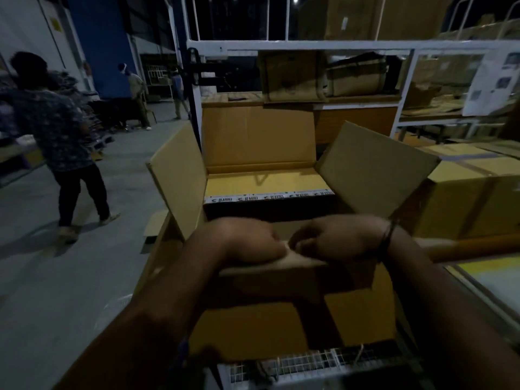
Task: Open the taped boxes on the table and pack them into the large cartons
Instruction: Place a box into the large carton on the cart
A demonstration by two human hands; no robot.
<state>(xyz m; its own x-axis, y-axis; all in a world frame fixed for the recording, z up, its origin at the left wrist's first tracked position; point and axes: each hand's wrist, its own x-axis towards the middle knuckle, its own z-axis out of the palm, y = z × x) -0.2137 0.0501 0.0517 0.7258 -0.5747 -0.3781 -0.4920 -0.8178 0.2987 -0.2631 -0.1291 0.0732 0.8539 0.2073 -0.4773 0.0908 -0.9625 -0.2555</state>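
Dim warehouse light; the hands are motion-blurred.

**Position.** The small box is held over the near edge of the large carton, whose flaps stand open on the left, right and far sides. The left hand and right hand sit close together. Both curl over the box's pale top edge and pinch it from above. I cannot tell whether its tape is cut.

**Risks, as I judge them.**
- The grip is on the top edge only, with nothing under the box. If a flap gives or tears, the box drops into the carton.
- With both hands crowded on one edge, a hard pull could rip the cardboard rather than the seam.
- The left flap leans inward, so a box going in could catch on it.
- Poor light makes tape seams hard to find.
- A person is walking on the floor at far left, well apart and no concern for now.

**Writing.**
- A pale printed tape strip crosses the carton's interior. One dark word repeats along it, possibly "BEARDO", upside down and too soft to confirm.
- Posted sheets at far right are illegible.
- A yellow sign on the far-left wall is illegible.
- A sealed carton on the right carries dark tape and no readable print.
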